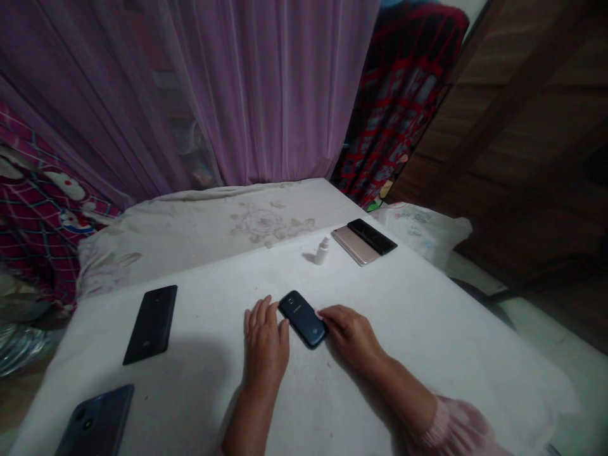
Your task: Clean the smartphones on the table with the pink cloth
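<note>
A dark blue smartphone lies back side up on the white cloth, its camera end pointing away from me and a little left. My left hand rests palm down just left of it, fingers stretched out, with the index finger and thumb close to the phone's edge. At the phone's right edge, my right hand has its fingers bent and drawn together, the tips on the phone's side. Part of the right fingers' grip is hidden under the hand.
Beyond the phone stands a small white spray bottle. Farther right lie a gold phone and a black phone side by side. On the left are a black phone and a dark blue-grey phone. Purple curtains hang behind.
</note>
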The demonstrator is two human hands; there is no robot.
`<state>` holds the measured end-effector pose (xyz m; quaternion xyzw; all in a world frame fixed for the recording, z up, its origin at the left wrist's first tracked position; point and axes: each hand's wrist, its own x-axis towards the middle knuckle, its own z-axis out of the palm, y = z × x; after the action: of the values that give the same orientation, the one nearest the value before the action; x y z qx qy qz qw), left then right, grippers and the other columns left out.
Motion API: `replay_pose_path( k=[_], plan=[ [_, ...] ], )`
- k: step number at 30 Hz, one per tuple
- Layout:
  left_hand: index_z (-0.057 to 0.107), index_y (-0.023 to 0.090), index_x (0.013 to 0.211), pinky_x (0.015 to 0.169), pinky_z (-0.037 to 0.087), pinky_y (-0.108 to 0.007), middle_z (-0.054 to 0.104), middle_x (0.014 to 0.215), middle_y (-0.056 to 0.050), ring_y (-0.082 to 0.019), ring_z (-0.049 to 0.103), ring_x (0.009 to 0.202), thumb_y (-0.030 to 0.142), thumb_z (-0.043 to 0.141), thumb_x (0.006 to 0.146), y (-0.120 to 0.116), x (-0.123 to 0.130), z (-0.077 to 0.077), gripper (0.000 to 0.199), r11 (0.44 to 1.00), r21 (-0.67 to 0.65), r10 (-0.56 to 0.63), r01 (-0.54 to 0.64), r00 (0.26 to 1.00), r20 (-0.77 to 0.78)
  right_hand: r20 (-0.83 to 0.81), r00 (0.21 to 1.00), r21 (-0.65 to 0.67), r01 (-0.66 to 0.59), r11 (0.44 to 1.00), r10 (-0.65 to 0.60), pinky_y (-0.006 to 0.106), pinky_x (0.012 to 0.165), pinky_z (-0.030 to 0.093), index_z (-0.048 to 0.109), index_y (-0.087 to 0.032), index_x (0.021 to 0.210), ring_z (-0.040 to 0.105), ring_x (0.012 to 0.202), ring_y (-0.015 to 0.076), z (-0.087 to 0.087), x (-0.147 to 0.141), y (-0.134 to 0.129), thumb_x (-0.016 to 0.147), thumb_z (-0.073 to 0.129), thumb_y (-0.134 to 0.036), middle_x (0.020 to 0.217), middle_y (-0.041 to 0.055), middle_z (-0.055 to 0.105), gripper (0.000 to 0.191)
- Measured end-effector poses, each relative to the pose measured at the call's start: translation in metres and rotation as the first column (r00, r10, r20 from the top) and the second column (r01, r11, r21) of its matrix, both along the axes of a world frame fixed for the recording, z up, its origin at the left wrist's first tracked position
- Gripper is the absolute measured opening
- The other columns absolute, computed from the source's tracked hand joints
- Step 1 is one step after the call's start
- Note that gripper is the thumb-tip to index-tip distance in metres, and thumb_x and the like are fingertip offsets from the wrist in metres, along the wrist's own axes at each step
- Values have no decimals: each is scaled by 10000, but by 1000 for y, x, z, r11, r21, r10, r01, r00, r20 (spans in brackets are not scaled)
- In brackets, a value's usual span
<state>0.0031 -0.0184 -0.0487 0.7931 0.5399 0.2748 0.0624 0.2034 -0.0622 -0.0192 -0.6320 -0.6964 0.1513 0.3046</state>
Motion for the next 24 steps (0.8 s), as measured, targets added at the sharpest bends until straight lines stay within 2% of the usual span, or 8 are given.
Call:
replay_pose_path(
  k=[3, 7, 11, 13, 16, 20, 22, 24],
  plan=[
    [540, 129, 1243, 1097, 282, -544, 567, 1312, -170, -304, 475, 1259, 317, 446, 921, -5, 2, 0, 384, 1000, 13, -10, 10, 1000, -5, -4, 1000, 116, -3, 993, 4, 298, 786, 522, 690, -215, 1045, 662, 872, 182, -7, -9, -15, 921, 446, -211, 953, 68, 729, 274],
    [401, 117, 1389, 1109, 201, -593, 504, 1382, -188, -342, 413, 1309, 454, 570, 842, -15, 8, 0, 665, 999, -47, -8, 4, 997, -77, 38, 999, 210, -27, 977, 20, 302, 761, 528, 688, -204, 1060, 656, 832, 186, -15, -17, -12, 919, 452, -189, 945, 79, 733, 276],
    [366, 124, 1417, 1117, 171, -594, 468, 1419, -182, -336, 383, 1337, 444, 593, 819, -19, 11, 0, 715, 994, -107, -19, 6, 992, -121, 97, 995, 157, -41, 987, 26, 306, 773, 524, 706, -200, 1033, 665, 836, 190, -16, -23, 20, 890, 494, -150, 938, 70, 743, 260],
    [360, 120, 1421, 1121, 162, -587, 458, 1427, -184, -328, 374, 1346, 426, 590, 820, -18, 11, 3, 713, 992, -128, -17, 0, 991, -131, 100, 995, 110, -10, 994, -1, 305, 800, 518, 722, -216, 1003, 673, 847, 187, -14, -27, 42, 873, 512, -138, 931, 60, 748, 258],
    [346, 134, 1431, 1124, 151, -580, 448, 1439, -173, -316, 348, 1366, 407, 586, 816, -8, 7, 13, 714, 982, -188, -60, 32, 988, -144, 8, 1000, 50, 23, 998, -24, 300, 843, 511, 736, -243, 962, 684, 889, 181, -11, -26, 67, 856, 533, -150, 946, 36, 751, 247],
    [335, 210, 1441, 1124, 203, -529, 421, 1471, -107, -278, 294, 1400, 345, 560, 819, 5, -1, 33, 675, 936, -314, -214, 160, 966, -146, -192, 975, 22, 121, 992, -115, 310, 830, 527, 735, -237, 938, 693, 902, 192, -13, -7, 75, 849, 539, -236, 958, 38, 751, 215],
    [385, 223, 1412, 1113, 242, -505, 453, 1451, -100, -271, 348, 1373, 324, 552, 826, 1, 0, 39, 617, 943, -317, -157, 101, 975, -157, -240, 961, 61, 153, 986, -135, 324, 822, 531, 728, -234, 951, 690, 903, 199, -15, 4, 73, 844, 522, -256, 959, 45, 749, 233],
    [458, 198, 1351, 1087, 273, -519, 542, 1360, -133, -298, 461, 1282, 382, 577, 819, -12, 7, 39, 575, 967, -247, 24, -66, 985, -170, -236, 967, 122, 124, 985, -93, 328, 818, 529, 720, -232, 964, 681, 906, 198, -16, 9, 70, 836, 501, -239, 962, 49, 744, 254]
  ],
)
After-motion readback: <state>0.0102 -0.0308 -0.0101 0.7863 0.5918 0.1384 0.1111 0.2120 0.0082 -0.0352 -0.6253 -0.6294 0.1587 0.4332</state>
